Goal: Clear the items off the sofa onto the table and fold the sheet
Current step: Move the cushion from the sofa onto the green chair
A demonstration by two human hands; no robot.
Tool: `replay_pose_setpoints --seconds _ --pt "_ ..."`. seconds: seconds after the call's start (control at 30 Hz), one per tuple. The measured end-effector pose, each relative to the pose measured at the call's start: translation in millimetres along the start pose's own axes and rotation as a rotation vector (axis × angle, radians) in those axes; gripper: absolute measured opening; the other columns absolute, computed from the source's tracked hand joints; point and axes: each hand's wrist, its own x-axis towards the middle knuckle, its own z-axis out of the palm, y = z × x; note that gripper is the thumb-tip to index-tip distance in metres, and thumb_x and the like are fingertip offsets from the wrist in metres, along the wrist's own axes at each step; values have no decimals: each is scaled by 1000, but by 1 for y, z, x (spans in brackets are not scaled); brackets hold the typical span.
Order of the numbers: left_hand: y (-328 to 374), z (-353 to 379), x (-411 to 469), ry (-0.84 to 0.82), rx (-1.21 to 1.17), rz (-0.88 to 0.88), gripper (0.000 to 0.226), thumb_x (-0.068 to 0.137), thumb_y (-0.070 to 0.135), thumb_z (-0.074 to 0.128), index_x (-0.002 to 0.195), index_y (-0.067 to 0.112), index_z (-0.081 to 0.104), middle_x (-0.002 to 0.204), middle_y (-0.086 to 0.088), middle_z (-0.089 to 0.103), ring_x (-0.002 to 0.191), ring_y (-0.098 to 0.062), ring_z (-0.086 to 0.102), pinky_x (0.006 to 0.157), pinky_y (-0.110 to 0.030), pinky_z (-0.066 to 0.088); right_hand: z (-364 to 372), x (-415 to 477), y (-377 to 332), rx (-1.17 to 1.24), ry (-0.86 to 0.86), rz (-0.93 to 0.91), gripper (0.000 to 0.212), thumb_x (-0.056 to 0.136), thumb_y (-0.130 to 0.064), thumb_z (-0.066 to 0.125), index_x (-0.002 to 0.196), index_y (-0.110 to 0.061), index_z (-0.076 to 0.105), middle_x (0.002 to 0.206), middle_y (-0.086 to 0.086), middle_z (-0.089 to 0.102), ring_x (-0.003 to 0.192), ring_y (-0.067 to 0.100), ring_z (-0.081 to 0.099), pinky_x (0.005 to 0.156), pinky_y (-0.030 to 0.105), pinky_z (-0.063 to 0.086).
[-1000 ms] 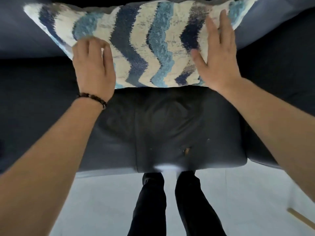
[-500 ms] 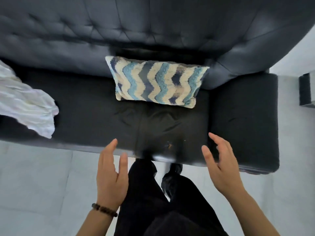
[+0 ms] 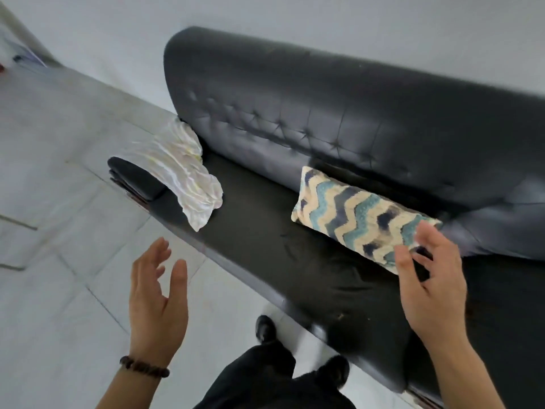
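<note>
Across most of my view stretches the dark tufted sofa [image 3: 339,119], running at a slant from upper left to lower right, its long seat cushion black and a little creased near the front edge. Pale grey floor tiles [image 3: 53,219] fill the left side, and a plain light wall rises behind the backrest

Against the backrest, toward the right end of the seat, leans the zigzag cushion [image 3: 354,214] — cream, teal and navy stripes, tilted back and resting on its long edge. At the far left end the crumpled white sheet [image 3: 185,172] is draped over the armrest, one corner spilling down onto the seat; it is bunched and unfolded, well apart from the cushion

Below me I see my dark trousers [image 3: 265,376] and two black shoes on the tiles, just in front of the sofa's front edge

Both my hands are raised and empty. My left hand [image 3: 157,305] hangs over the floor, palm turned inward, fingers loosely spread, grip released, with a brown beaded bracelet [image 3: 144,366] around the wrist. My right hand [image 3: 433,287] is over the seat, fingers fanned apart and grip released — its fingertips overlap the cushion's lower right corner in my view, though I cannot tell whether they touch it
</note>
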Motion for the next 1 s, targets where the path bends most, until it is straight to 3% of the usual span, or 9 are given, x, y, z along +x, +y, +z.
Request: replay_pose_setpoints --seconds 0.1,0.27,0.4,0.53,0.6,0.7,0.87,1.0 --pt "-23 -25 -12 -1 15 -104 49 92 36 45 137 19 42 132 -2 52 115 -25 54 92 -38 44 36 -33 -6 2 -75 30 55 90 -35 58 141 -20 43 129 -14 45 117 7 50 94 26 45" --pt "-74 -68 -1 58 -28 -183 49 91 39 45 137 22 41 132 1 51 116 -22 53 95 -38 44 93 -67 -38 -44 -205 -9 58 89 -34 60 142 -19 43 126 -12 46 116 4 48 95 28 43" --pt "-130 -108 30 87 -97 -208 48 93 42 45 138 24 40 130 7 50 116 -18 52 96 -38 43 146 -78 -82 -75 -195 -62 56 90 -32 61 142 -22 43 125 -12 47 115 4 48 94 23 39" --pt "-191 -151 67 100 -154 -194 44 94 36 47 137 25 41 128 10 49 115 -12 52 98 -35 42 216 -108 -122 -51 -193 -69 50 86 -36 60 130 -48 40 122 -32 45 119 -3 48 94 10 42" --pt "-221 -168 86 114 -152 -189 45 93 31 47 137 23 42 128 9 49 114 -11 52 98 -34 40 256 -120 -134 -65 -227 -86 49 83 -39 60 126 -52 39 123 -31 45 119 -2 48 96 14 42" --pt "-263 -196 109 134 -150 -214 44 94 28 48 137 20 42 127 8 49 113 -10 52 97 -33 40 309 -129 -156 -104 -295 -95 51 83 -43 58 130 -47 40 123 -15 47 117 -1 49 96 21 45" --pt "-307 -233 156 128 -165 -229 44 94 31 48 137 21 42 129 6 50 114 -7 52 97 -34 42 381 -126 -200 -150 -360 -170 54 86 -42 57 137 -29 45 129 -12 47 120 -4 46 93 21 44" --pt "-341 -241 204 150 -159 -258 46 95 38 48 137 20 42 128 9 50 114 -6 53 95 -32 42 446 -102 -219 -148 -395 -184 56 88 -42 56 140 -29 43 130 -14 46 121 -5 45 96 23 41"
